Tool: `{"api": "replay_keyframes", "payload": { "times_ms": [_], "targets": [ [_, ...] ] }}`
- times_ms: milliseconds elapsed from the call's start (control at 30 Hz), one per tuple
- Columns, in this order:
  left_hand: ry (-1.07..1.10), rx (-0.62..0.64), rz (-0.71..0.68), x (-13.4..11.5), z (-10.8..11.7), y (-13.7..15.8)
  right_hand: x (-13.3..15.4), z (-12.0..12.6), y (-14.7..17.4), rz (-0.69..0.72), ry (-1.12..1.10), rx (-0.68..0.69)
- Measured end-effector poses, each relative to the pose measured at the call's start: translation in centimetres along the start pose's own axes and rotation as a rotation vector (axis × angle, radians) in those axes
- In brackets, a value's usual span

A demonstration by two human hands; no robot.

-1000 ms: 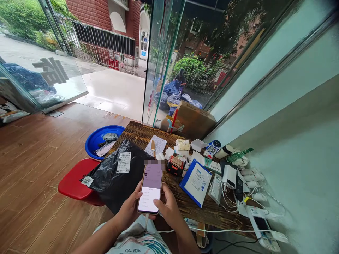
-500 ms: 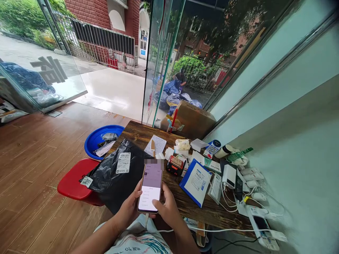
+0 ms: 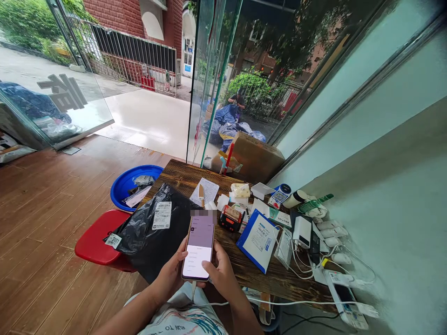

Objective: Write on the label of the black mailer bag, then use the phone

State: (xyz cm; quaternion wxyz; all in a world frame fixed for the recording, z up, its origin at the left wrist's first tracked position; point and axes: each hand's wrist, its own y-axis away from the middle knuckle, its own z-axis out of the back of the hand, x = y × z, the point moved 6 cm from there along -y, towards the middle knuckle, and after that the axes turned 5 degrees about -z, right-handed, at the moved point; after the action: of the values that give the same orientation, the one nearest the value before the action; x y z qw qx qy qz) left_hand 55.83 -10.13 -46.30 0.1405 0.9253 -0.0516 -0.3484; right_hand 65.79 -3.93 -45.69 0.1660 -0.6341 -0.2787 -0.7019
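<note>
**The left hand (image 3: 172, 267) and right hand (image 3: 222, 269) hold a slim, lit-screened smartphone (image 3: 196, 256)**

A brown wood-plank floor (image 3: 52, 209) spreads across the left; a dark-grained brown wooden table (image 3: 177, 174) stands before the person; a tan cardboard box (image 3: 258, 160) sits beyond its far edge; a glossy black plastic parcel (image 3: 159, 242) with a white printed label lies on the table, overhanging its left side, and its corner, tagged 3007, is over a rounded red plastic stool (image 3: 99, 239); a round blue plastic basin (image 3: 116, 186) is beyond the stool.

Next in size, a flat blue-and-white envelope (image 3: 257, 239) rests on the table to the right of the hands; the 2 hands grip the smartphone from opposite sides; the left thumb lies along its left edge, the right thumb on its lower screen; the other fingers curl round behind, mostly hidden, so whether they press together or spread I cannot tell.

The smartphone is above the table's near edge, screen up, between the parcel and a boxy black-and-orange device (image 3: 230, 218); a thin white cable (image 3: 193, 291) hangs from its lower end.
</note>
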Motion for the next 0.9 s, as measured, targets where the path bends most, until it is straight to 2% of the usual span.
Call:
{"api": "replay_keyframes", "payload": {
  "times_ms": [667, 900],
  "targets": [
    [0.01, -0.006, -0.028, -0.23, -0.01, -0.29, -0.41, 0.19, -0.37, 0.029, -0.047, -0.014],
    [0.011, 0.03, -0.047, 0.26, 0.55, -0.08, -0.4, 0.11, -0.61, 0.005, -0.05, -0.016]
  ]
}}
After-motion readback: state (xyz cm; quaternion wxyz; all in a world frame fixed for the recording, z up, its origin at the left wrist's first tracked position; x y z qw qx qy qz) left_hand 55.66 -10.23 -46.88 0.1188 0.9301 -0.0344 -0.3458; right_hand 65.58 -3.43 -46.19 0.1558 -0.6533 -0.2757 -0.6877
